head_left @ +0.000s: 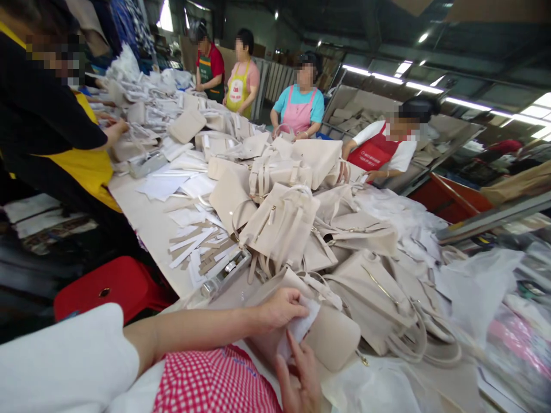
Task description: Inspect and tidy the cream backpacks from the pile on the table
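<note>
My left hand (279, 311) is closed in a pinch on the upper end of a piece of thin white paper (310, 312). Lower down, my right hand (300, 378) has its index finger and thumb at the bottom end of the same paper. A beige handbag (338, 335) lies directly under the paper, its flap toward the right and a small gold clasp near its edge. What the paper covers is hidden by my fingers. Just beyond my hands stands another beige handbag (279, 226) with long straps and a zip.
Beige handbags pile over the long table (150, 241). Paper strips (200, 249) and a metal-and-clear tape dispenser (226, 272) lie left of them. White wrapping (387, 215) and a plastic bag (477, 287) are at right. A red stool (112, 287) stands left. Several co-workers surround the table.
</note>
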A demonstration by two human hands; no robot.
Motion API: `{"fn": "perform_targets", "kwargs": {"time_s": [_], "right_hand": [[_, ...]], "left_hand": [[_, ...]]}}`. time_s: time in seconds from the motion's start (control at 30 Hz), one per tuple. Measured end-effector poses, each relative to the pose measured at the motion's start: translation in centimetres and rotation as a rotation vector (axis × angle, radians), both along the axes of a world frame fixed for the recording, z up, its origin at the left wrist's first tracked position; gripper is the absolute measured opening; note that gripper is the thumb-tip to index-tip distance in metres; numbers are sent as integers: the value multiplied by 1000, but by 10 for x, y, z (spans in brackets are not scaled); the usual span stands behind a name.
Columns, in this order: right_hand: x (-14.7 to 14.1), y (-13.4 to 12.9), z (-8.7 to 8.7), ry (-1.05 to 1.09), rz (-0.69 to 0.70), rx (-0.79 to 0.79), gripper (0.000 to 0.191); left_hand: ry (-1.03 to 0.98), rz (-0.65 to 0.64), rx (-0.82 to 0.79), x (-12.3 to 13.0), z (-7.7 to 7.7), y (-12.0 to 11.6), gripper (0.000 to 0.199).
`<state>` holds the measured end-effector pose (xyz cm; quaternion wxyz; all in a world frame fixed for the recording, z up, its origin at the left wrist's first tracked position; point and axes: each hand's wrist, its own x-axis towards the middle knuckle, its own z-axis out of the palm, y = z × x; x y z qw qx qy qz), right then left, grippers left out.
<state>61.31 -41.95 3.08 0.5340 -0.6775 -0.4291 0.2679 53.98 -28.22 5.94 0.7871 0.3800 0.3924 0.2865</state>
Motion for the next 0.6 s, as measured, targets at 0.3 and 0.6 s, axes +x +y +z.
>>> {"fn": "perform_targets", "kwargs": {"time_s": [0.3,0.6], "right_hand": [[45,62,41,228,-76,-224,53],[40,62,34,490,-38,-200,45]], "left_hand": [[23,-20,77,-10,6,-6,14],[150,148,151,-4,11,-10,12]]}}
